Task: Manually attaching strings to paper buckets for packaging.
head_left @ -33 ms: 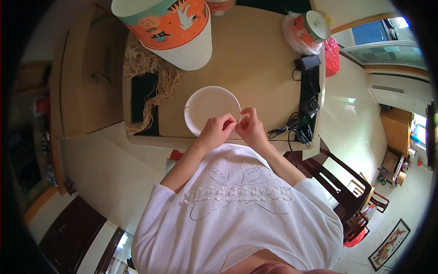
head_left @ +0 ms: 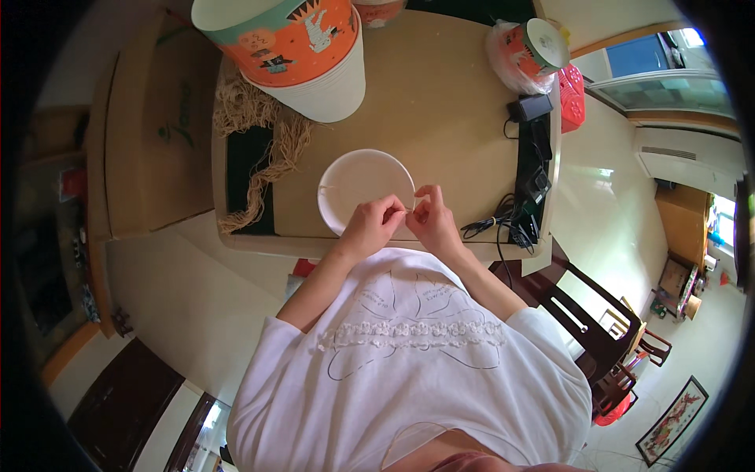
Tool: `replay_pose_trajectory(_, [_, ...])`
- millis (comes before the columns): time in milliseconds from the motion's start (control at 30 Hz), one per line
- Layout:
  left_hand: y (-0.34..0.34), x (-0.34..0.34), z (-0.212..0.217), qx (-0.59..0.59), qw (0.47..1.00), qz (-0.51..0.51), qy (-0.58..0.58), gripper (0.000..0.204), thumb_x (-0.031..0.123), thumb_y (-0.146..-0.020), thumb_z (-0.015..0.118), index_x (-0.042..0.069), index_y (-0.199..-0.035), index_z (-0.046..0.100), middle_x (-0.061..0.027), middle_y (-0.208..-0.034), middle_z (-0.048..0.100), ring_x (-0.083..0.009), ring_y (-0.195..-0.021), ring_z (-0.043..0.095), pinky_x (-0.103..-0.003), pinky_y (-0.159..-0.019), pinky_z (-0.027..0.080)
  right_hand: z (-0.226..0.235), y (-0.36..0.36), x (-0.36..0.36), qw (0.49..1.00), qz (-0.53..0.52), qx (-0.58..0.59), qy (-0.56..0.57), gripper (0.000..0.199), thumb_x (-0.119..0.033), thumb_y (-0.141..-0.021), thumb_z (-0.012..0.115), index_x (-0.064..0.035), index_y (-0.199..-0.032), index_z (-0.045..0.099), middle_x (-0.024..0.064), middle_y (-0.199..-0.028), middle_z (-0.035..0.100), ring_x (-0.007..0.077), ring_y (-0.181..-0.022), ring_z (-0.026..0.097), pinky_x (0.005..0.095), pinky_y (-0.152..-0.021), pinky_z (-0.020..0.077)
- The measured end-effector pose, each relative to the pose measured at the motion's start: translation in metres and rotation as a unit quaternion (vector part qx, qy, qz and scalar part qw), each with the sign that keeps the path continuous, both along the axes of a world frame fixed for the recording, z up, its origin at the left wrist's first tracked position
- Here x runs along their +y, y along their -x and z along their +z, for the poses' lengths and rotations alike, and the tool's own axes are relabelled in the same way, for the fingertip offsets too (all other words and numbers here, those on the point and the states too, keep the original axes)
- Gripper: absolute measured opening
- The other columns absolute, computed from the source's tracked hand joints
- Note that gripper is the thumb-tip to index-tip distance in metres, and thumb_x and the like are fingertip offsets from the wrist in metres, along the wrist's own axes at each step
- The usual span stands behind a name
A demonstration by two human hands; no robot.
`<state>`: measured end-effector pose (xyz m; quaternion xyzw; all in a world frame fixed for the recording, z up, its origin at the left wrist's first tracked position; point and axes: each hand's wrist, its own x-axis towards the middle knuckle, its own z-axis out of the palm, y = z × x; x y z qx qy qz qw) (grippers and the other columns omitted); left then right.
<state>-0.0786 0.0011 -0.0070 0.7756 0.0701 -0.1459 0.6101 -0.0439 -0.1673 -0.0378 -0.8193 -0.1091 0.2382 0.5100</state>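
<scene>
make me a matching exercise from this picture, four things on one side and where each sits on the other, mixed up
Things:
1. white round plate
2. orange and white bucket
3. tangle of straw-coloured fibre
4. black adapters and cables

Places:
A. far side of the table, at the top of the view
B. along the table's right edge
C. just beyond the left hand and the right hand
D. left part of the table, partly over a dark mat

Pairs: 1-C, 2-A, 3-D, 4-B
</scene>
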Motion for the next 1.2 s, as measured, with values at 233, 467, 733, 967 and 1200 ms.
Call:
replay_pose_trajectory(233, [-0.004,0.005,-0.015,-0.035,0.996,0.035,-0.079,0.007,0.008,-0.086,0.061,0.001,-0.084,0.059,-0.0113,-0.073,0.064,-0.0223,-0.065,0.062,-0.033,-0.06,0.049,0.0,-0.003,0.001,1.0,-0.017,-0.005,0.025,0.039,-0.003,-0.079,0.062,-0.0069,-0.111,0.04,0.0118,-0.066,0.056,0.0271,-0.059,0.06,0.0364,-0.055,0.0476])
replay_pose_trajectory(467, [-0.003,0.004,-0.029,-0.041,0.988,0.037,-0.143,0.007,0.007,-0.082,0.062,0.001,-0.081,0.06,-0.0153,-0.076,0.065,-0.0332,-0.069,0.064,-0.04,-0.061,0.05,0.01,0.002,-0.002,0.998,-0.011,-0.017,0.065,0.034,-0.004,-0.08,0.06,-0.0077,-0.108,0.042,0.0126,-0.066,0.056,0.0288,-0.06,0.06,0.0383,-0.055,0.0483])
replay_pose_trajectory(733, [-0.001,0.003,0.005,-0.052,0.994,0.038,-0.088,0.006,0.007,-0.083,0.064,0.001,-0.083,0.062,-0.013,-0.079,0.063,-0.0292,-0.07,0.062,-0.036,-0.062,0.05,0.007,-0.01,-0.019,0.988,-0.088,-0.094,0.083,0.032,-0.004,-0.081,0.059,-0.0079,-0.109,0.045,0.0125,-0.064,0.056,0.0262,-0.056,0.059,0.0363,-0.055,0.0483])
replay_pose_trajectory(967, [-0.008,0.002,0.042,-0.089,0.991,0.041,-0.094,0.004,0.005,-0.083,0.064,0.001,-0.084,0.062,-0.011,-0.08,0.061,-0.0258,-0.069,0.063,-0.033,-0.06,0.049,0.004,-0.016,-0.027,0.984,-0.022,-0.144,0.105,0.018,-0.008,-0.083,0.06,-0.0078,-0.101,0.056,0.0126,-0.078,0.061,0.0242,-0.061,0.061,0.0345,-0.059,0.0497])
replay_pose_trajectory(1200, [-0.014,0.004,0.025,-0.138,0.983,0.084,-0.089,0.004,0.002,-0.082,0.064,0.0,-0.083,0.061,-0.0086,-0.075,0.059,-0.0166,-0.061,0.059,-0.027,-0.056,0.047,0.017,-0.017,-0.02,0.98,-0.039,-0.157,0.113,0.013,-0.009,-0.083,0.062,-0.007,-0.096,0.058,0.011,-0.085,0.062,0.0244,-0.067,0.063,0.034,-0.061,0.0515])
